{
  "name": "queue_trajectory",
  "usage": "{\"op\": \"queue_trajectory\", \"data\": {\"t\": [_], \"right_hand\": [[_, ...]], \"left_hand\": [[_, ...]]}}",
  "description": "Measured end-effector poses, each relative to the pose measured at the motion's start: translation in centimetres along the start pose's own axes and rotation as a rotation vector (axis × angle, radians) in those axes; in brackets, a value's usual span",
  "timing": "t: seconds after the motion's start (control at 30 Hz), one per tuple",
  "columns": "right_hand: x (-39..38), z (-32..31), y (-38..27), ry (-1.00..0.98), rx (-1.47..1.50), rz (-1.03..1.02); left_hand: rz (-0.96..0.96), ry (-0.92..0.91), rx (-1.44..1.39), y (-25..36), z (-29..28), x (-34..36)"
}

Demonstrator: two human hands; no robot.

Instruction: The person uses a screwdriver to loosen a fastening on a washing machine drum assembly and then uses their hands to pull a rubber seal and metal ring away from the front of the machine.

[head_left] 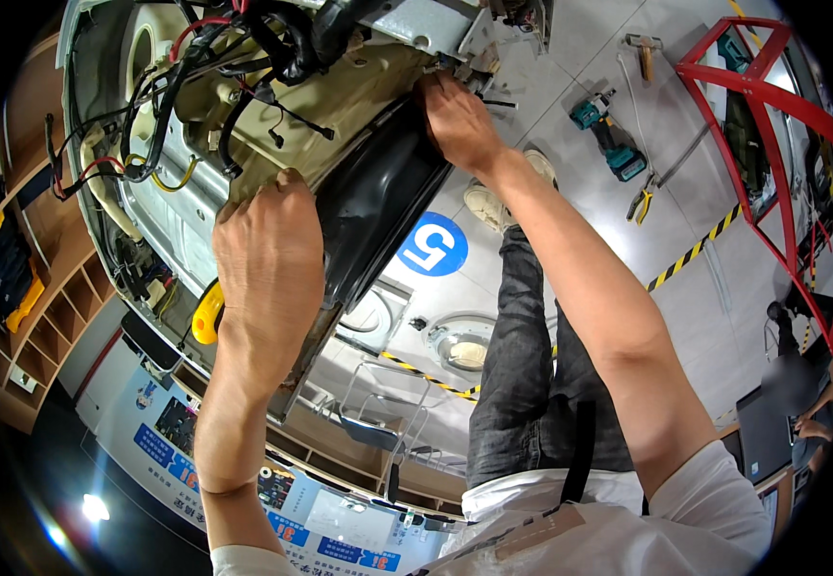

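Note:
My left hand [273, 245] is closed in a fist over the near left end of a glossy black panel [378, 197]; what its fingers hold, if anything, is hidden. Beside that wrist a yellow handle [207, 312] sticks out, and I cannot tell whether it is in my grip. At the panel's far right end my right hand [460, 125] reaches in with fingers bent together, their tips out of sight against the metal. The panel lies along the edge of a stripped car body [340, 86]. Loose black, red and yellow wires [162, 106] hang from it.
On the tiled floor to the right lie a teal cordless drill [608, 134], yellow-handled pliers [640, 200] and a hammer [644, 56]. A red metal frame [767, 86] stands far right. Black-yellow tape [695, 252] marks the floor. Wooden shelves [57, 336] stand at left.

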State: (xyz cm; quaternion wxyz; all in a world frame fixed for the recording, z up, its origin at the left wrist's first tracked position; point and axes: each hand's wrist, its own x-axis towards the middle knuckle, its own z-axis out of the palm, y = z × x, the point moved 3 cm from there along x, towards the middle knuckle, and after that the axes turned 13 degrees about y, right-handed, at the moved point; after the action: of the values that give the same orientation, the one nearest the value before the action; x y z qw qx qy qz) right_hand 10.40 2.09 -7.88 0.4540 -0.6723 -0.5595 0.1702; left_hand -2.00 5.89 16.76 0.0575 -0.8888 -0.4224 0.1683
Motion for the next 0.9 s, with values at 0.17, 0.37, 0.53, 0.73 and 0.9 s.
{"op": "queue_trajectory", "data": {"t": [0.17,0.37,0.53,0.73,0.9], "right_hand": [[0.00,-0.15,-0.20,-0.024,-0.012,0.025],[0.10,-0.23,-0.14,-0.014,0.009,0.022],[0.35,-0.42,-0.50,-0.048,-0.006,0.070],[0.33,-0.50,-0.54,-0.055,-0.005,0.069],[0.09,-0.12,-0.20,-0.048,-0.023,0.030]], "left_hand": [[0.080,0.027,-0.007,0.07,-0.10,-0.17],[0.016,0.052,-0.053,-0.04,0.16,-0.18],[0.049,-0.019,-0.020,-0.02,0.59,-0.63],[-0.065,0.031,-0.075,0.16,0.24,-0.40],[0.001,0.062,-0.016,0.02,0.54,-0.39]]}}
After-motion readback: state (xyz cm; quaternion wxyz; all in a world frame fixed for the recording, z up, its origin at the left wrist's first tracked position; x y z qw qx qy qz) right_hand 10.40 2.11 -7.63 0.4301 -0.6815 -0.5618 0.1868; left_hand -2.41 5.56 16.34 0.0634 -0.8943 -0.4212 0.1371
